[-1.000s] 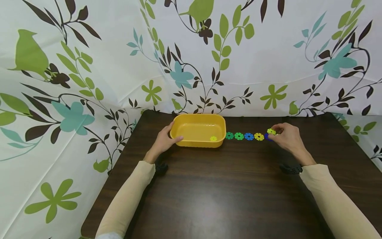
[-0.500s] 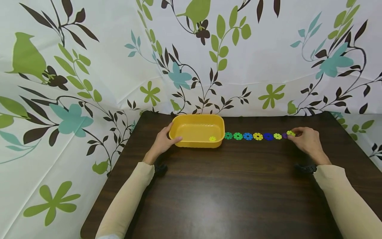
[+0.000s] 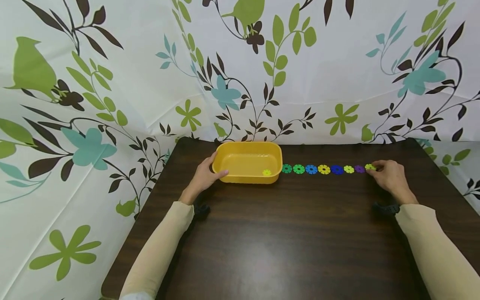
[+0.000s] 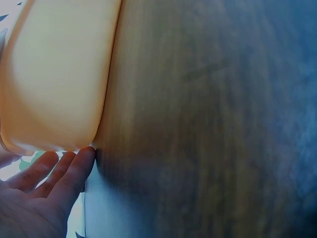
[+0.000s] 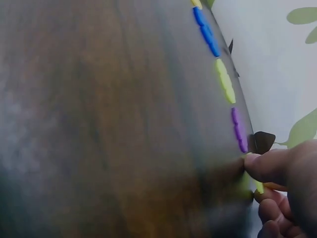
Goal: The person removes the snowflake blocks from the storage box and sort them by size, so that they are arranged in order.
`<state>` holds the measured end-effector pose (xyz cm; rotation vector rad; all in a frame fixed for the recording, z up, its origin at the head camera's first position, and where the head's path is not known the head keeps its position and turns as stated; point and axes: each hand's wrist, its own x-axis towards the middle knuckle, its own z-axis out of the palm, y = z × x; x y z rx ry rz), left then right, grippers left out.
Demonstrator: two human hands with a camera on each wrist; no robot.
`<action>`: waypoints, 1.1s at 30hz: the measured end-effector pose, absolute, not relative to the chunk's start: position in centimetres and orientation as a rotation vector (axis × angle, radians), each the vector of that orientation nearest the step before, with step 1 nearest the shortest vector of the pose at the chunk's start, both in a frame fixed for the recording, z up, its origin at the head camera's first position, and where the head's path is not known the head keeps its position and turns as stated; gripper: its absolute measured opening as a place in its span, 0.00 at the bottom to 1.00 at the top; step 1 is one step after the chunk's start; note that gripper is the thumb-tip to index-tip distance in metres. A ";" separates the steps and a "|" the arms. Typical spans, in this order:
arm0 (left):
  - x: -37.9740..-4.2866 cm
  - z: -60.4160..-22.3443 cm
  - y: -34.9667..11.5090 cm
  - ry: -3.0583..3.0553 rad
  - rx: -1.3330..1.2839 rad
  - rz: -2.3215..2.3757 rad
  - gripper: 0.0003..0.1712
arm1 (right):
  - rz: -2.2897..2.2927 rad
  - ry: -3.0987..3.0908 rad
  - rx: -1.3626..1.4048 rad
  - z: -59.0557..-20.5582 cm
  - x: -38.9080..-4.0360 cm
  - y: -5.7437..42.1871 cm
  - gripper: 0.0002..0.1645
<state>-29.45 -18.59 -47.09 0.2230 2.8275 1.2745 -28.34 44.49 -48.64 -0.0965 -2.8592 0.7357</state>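
My left hand (image 3: 204, 177) holds the left end of a yellow plastic tub (image 3: 247, 180), its thumb over the near rim. The left wrist view has the fingers (image 4: 74, 173) against the tub's end wall (image 4: 54, 84). One small yellow-green disc (image 3: 266, 172) lies inside the tub. At the right end of a row of notched, flower-shaped discs, my right hand (image 3: 391, 177) pinches a yellow-green disc (image 3: 369, 167) between thumb and fingers. Just left of it lies a purple disc (image 3: 359, 168), then another yellow-green disc (image 3: 348, 169). My right fingers partly hide the held disc.
The row runs on leftward to the tub with a dark blue disc (image 3: 337, 169), a yellow disc (image 3: 324, 169), a light blue disc (image 3: 311, 169) and green discs (image 3: 298, 168). A patterned cloth (image 3: 240, 112) hangs behind the dark wooden table (image 3: 262, 233).
My right hand has moved right with the yellow-green disc and lowered it beside the purple one, uncovering the discs it had hidden. My left hand and the tub have stayed in place.
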 end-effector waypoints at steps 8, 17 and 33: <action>-29.7 -47.3 -18.8 2.852 0.249 1.264 0.61 | 0.873 -2.914 -0.204 -48.1 -28.4 44.5 0.28; -29.8 -47.4 -19.0 2.850 0.268 1.279 0.60 | 0.929 -2.847 -0.248 -47.9 -28.3 44.2 0.34; -29.9 -47.4 -18.8 2.842 0.267 1.294 0.61 | 0.897 -2.619 0.148 -41.9 -29.7 34.7 0.24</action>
